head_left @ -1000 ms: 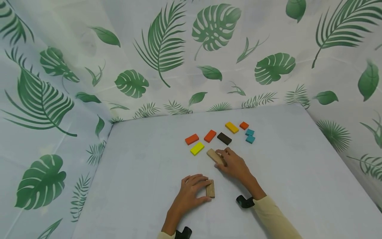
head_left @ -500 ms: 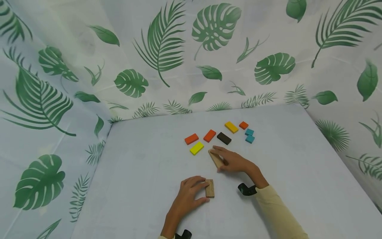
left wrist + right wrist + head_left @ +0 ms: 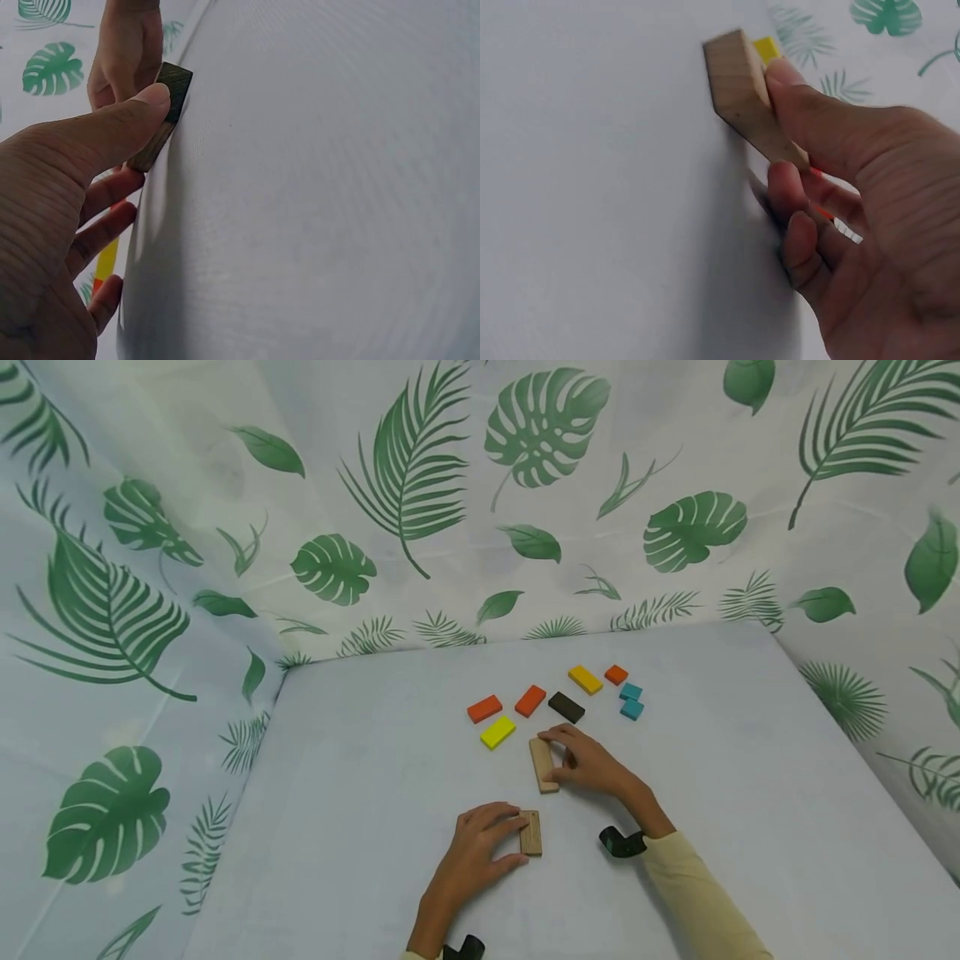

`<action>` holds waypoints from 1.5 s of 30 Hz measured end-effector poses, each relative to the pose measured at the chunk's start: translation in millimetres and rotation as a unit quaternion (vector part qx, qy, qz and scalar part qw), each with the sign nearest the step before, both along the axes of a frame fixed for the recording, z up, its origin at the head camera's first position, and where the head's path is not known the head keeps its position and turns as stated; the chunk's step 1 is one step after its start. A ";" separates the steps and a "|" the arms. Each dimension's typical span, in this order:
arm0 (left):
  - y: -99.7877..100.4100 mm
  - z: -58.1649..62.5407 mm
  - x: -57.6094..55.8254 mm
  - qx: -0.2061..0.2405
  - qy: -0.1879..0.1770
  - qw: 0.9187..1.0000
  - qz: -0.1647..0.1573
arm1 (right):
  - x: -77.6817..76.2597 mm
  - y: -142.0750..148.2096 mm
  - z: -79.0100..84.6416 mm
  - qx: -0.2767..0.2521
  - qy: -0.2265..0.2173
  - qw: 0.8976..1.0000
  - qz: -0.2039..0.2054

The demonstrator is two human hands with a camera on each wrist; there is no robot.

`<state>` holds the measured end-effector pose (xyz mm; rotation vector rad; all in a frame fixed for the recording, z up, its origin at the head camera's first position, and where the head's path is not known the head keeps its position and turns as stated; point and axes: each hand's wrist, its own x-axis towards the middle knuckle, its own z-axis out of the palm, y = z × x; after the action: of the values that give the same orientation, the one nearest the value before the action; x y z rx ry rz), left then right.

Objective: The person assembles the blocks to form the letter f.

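Observation:
A brown wooden block point(image 3: 531, 835) lies on the white table, and my left hand point(image 3: 470, 852) pinches it between thumb and fingers. In the left wrist view the thumb lies against this wooden block point(image 3: 171, 94). Farther forward, my right hand point(image 3: 588, 762) grips a paler wooden block point(image 3: 542, 766) along its right side. The right wrist view has that pale block point(image 3: 739, 82) between thumb and fingers, its end face towards the camera. The two wooden blocks are apart, the pale one just beyond the brown one.
Beyond the hands lie red blocks point(image 3: 530, 701), a bright yellow block point(image 3: 498, 732), a dark brown block point(image 3: 566, 707), an amber block point(image 3: 585, 680), a small orange block point(image 3: 617, 674) and two small blue blocks point(image 3: 632, 709). Leaf-patterned cloth point(image 3: 450, 568) surrounds the white table point(image 3: 360, 777).
My right hand has turned the pale block from a slant to nearly lengthwise and brought it slightly nearer the brown block. The left hand and its block stay about where they were.

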<state>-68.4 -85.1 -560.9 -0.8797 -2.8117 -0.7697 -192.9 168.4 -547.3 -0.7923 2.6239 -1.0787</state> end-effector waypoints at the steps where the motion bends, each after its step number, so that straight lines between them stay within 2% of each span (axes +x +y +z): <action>1: 0.3 0.4 -0.1 -0.001 -0.001 1.000 0.000 | -1.1 2.1 -1.0 -0.002 -0.004 1.000 0.005; 7: 1.2 2.8 0.3 -0.005 0.004 1.000 -0.002 | -7.6 14.0 -0.9 -0.030 -0.051 0.996 0.072; 9: 1.3 3.7 0.7 -0.006 0.007 1.000 -0.002 | -8.1 15.1 -0.9 -0.044 -0.060 0.994 0.081; 17: 0.5 6.0 3.4 -0.005 0.020 1.000 -0.003 | 6.4 7.3 -6.5 -0.043 -0.041 0.997 0.057; 21: 0.9 5.9 3.9 -0.002 0.028 1.000 -0.003 | 16.0 0.8 -8.8 -0.029 -0.012 0.999 0.044; 27: 2.1 5.6 5.0 0.000 0.020 1.000 0.000 | 25.2 -3.7 -12.7 -0.012 0.036 0.998 0.043; 34: 3.5 4.9 5.1 -0.005 0.009 1.000 0.006 | 28.6 -4.4 -11.9 -0.002 0.048 0.998 0.030; 45: 3.8 5.5 4.6 -0.005 0.018 1.000 0.003 | 27.2 -9.4 -15.4 0.017 0.058 0.998 0.030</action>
<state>-63.9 -81.4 -555.4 -0.8767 -2.7888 -0.7328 -165.7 159.0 -562.6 -0.9467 2.6868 -0.9990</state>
